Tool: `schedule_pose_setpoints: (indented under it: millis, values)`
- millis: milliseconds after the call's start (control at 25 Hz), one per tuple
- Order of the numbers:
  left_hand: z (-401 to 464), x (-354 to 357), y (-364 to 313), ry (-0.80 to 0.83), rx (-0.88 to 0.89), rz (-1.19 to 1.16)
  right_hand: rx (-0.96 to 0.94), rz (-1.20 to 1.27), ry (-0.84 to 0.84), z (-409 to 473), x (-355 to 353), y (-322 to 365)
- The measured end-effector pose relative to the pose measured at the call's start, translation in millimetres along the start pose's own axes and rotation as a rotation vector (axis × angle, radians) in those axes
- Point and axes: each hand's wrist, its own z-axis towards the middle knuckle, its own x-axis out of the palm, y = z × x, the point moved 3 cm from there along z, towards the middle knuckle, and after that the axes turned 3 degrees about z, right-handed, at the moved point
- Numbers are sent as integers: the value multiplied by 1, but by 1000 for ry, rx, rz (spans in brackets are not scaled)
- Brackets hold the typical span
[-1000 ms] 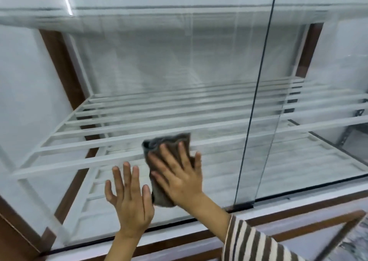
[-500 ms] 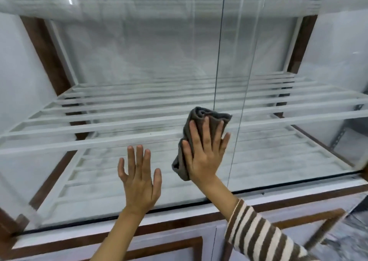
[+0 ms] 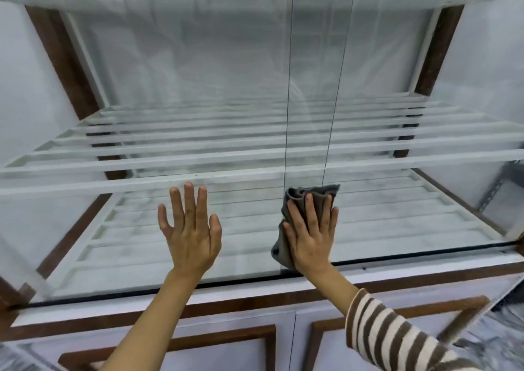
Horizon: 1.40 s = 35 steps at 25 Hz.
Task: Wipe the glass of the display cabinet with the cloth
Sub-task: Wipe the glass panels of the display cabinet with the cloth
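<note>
The display cabinet's glass front (image 3: 198, 87) fills most of the view, with two vertical pane edges running down its middle. My right hand (image 3: 313, 236) lies flat on the lower glass and presses a crumpled grey cloth (image 3: 309, 195) against it, right where the panes overlap. The cloth sticks out above my fingertips and to the left of my palm. My left hand (image 3: 191, 233) rests flat on the glass further left, fingers spread, holding nothing.
Behind the glass are white slatted shelves (image 3: 198, 161). A white sill with a dark track (image 3: 397, 274) runs under the glass. Below it are white cabinet doors with brown trim (image 3: 286, 348). Brown posts (image 3: 65, 61) frame both sides.
My right hand has slid the cloth to the right across the glass, reaching the overlap of the panes. My left hand has stayed flat on the glass to its left.
</note>
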Motion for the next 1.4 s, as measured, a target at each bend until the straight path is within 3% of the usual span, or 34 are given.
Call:
schedule_pose_setpoints:
  millis: [40,280,480,640,760,880,1040,1200,1320,1400]
  values:
    - [0,0,0,1,5,3,26,-26,13,0,3,12]
    - [-1,2,0,-42,15,21,-500,-199,317,-81,10,8]
    - [-1,5,0,-64,27,44,-385,-212,186,-51,-6,-21]
    - [-1,5,1,-50,21,50,-145,-112,59,-5,10,29]
    - [-1,2,0,-33,23,37,-239,-60,235,-29,19,44]
    - [-1,0,0,-6,7,23,-388,-179,398,-75,5,11]
    - [-10,-4,2,45,22,39,-272,-229,327,-67,-14,-25]
    - [-17,-5,6,90,20,37,-89,-114,259,-35,8,30]
    - [-21,-9,16,113,95,68,-327,-181,362,-60,33,65]
    - [-26,-13,28,129,67,63,-459,-234,443,-86,34,52]
